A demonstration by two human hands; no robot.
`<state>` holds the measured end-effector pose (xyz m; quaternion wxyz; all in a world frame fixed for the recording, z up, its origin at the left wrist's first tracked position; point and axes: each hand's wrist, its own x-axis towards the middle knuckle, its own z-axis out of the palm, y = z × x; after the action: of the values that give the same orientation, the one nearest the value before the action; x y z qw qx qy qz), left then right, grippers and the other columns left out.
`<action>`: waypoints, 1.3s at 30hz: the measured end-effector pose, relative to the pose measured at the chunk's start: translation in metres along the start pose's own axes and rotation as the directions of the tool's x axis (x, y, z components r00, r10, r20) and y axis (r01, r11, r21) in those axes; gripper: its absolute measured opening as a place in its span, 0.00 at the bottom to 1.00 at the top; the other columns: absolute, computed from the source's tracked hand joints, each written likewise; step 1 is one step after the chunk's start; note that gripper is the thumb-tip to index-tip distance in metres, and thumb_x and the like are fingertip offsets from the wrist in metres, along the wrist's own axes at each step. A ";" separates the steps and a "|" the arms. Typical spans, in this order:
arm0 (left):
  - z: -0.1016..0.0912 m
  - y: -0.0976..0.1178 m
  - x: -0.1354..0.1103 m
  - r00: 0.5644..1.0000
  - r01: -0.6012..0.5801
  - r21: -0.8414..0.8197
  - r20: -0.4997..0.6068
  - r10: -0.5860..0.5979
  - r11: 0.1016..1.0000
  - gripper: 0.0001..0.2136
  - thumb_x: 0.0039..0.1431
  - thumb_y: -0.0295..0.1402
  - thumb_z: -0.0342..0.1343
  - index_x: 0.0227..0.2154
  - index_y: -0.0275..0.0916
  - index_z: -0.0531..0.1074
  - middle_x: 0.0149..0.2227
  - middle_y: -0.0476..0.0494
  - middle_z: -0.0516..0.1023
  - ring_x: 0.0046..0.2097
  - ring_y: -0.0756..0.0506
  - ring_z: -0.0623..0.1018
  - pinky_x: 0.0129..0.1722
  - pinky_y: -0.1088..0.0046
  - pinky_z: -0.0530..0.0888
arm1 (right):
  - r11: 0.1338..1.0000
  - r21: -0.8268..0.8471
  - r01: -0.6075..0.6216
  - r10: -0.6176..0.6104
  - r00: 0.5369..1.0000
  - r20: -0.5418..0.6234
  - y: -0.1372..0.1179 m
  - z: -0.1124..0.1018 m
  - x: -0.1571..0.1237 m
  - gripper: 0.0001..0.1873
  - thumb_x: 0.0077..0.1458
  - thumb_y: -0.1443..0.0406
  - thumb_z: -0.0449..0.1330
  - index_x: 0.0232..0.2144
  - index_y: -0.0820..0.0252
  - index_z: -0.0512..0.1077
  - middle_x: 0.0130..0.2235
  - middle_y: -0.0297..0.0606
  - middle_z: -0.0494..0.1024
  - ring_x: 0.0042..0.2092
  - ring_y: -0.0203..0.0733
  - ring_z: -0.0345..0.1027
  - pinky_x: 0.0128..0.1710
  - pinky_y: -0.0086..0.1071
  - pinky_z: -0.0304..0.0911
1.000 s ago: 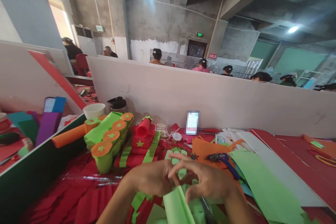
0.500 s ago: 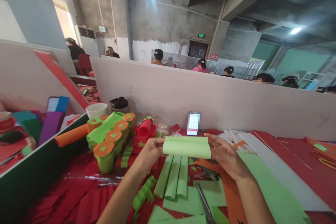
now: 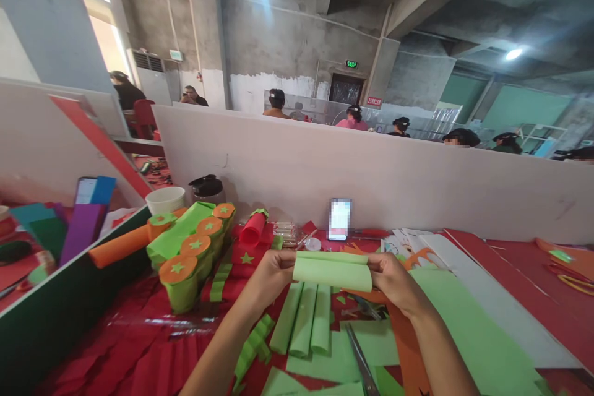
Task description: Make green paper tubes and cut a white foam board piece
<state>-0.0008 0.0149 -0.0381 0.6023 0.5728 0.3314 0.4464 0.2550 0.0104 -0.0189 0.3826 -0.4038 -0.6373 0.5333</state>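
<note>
Dead centre of the frame we've got a curled piece of green paper (image 3: 331,271) held up off the table, lying sideways. Our left hand (image 3: 273,272) is pinched tight on its left end and our right hand (image 3: 392,278) on its right end, fingers closed over the edges. Right under it, three green rolls (image 3: 304,318) lie side by side on flat green sheets, with scissors (image 3: 359,365) just to their right near the bottom edge. Left of centre sits a green craft piece (image 3: 190,250) topped with orange discs with green stars, and a red roll (image 3: 253,229) is next to it. A phone (image 3: 339,219) leans upright against the white partition (image 3: 417,185) just above the paper, its screen blurred, so nothing there can be read. As for writing, there's a green sign (image 3: 351,64) above the far doorway and a red sign (image 3: 374,101) beside it in the upper middle, both too small to make out. A white cup (image 3: 166,200) stands at the left by the partition.
</note>
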 end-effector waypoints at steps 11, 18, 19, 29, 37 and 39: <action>0.001 0.009 -0.006 0.994 0.073 0.116 0.078 -0.082 0.991 0.18 0.49 0.36 0.63 0.43 0.34 0.80 0.28 0.44 0.83 0.34 0.43 0.79 0.34 0.73 0.73 | 0.999 -0.040 0.001 0.001 0.999 0.053 0.001 -0.006 -0.003 0.15 0.51 0.60 0.67 0.41 0.60 0.80 0.37 0.42 0.84 0.43 0.51 0.76 0.43 0.41 0.70; 0.003 0.014 -0.007 0.994 0.041 0.182 0.090 -0.058 0.982 0.17 0.48 0.36 0.62 0.41 0.33 0.81 0.25 0.45 0.81 0.32 0.44 0.77 0.33 0.73 0.72 | 0.999 -0.049 0.001 0.001 0.999 0.052 -0.001 -0.009 -0.006 0.20 0.51 0.59 0.67 0.45 0.60 0.78 0.39 0.43 0.83 0.44 0.52 0.76 0.40 0.39 0.71; 0.003 0.014 -0.007 0.994 0.052 0.187 0.089 -0.070 0.981 0.17 0.48 0.36 0.62 0.40 0.33 0.81 0.25 0.45 0.81 0.31 0.45 0.77 0.32 0.74 0.71 | 0.999 -0.047 0.001 0.001 0.999 0.052 -0.001 -0.009 -0.006 0.20 0.51 0.59 0.67 0.45 0.60 0.78 0.40 0.44 0.83 0.44 0.52 0.76 0.40 0.39 0.71; 0.002 0.010 -0.004 0.989 0.094 0.201 0.097 -0.116 0.975 0.13 0.49 0.35 0.59 0.34 0.34 0.82 0.24 0.48 0.76 0.27 0.51 0.68 0.27 0.79 0.64 | 0.997 -0.069 -0.020 0.024 0.999 0.048 0.002 -0.014 -0.005 0.21 0.50 0.59 0.68 0.46 0.62 0.76 0.37 0.41 0.83 0.38 0.45 0.76 0.35 0.32 0.68; 0.002 -0.004 0.000 0.991 0.084 0.175 0.089 -0.100 0.981 0.09 0.49 0.30 0.59 0.31 0.33 0.82 0.21 0.49 0.75 0.26 0.51 0.68 0.28 0.79 0.64 | 0.999 -0.036 -0.015 0.016 0.999 0.047 0.001 -0.014 -0.006 0.20 0.50 0.60 0.68 0.45 0.62 0.76 0.38 0.41 0.82 0.39 0.46 0.76 0.35 0.32 0.66; 0.004 -0.003 0.001 0.992 0.088 0.164 0.071 -0.101 0.982 0.09 0.48 0.30 0.59 0.29 0.32 0.82 0.21 0.49 0.75 0.27 0.51 0.68 0.28 0.79 0.64 | 1.000 -0.020 -0.009 0.010 0.999 0.046 0.001 -0.014 -0.006 0.19 0.51 0.61 0.68 0.45 0.62 0.76 0.38 0.41 0.82 0.40 0.46 0.76 0.36 0.32 0.66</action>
<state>0.0032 0.0142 -0.0410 0.5873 0.6204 0.3690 0.3659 0.2700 0.0099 -0.0182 0.3612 -0.3980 -0.6495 0.5378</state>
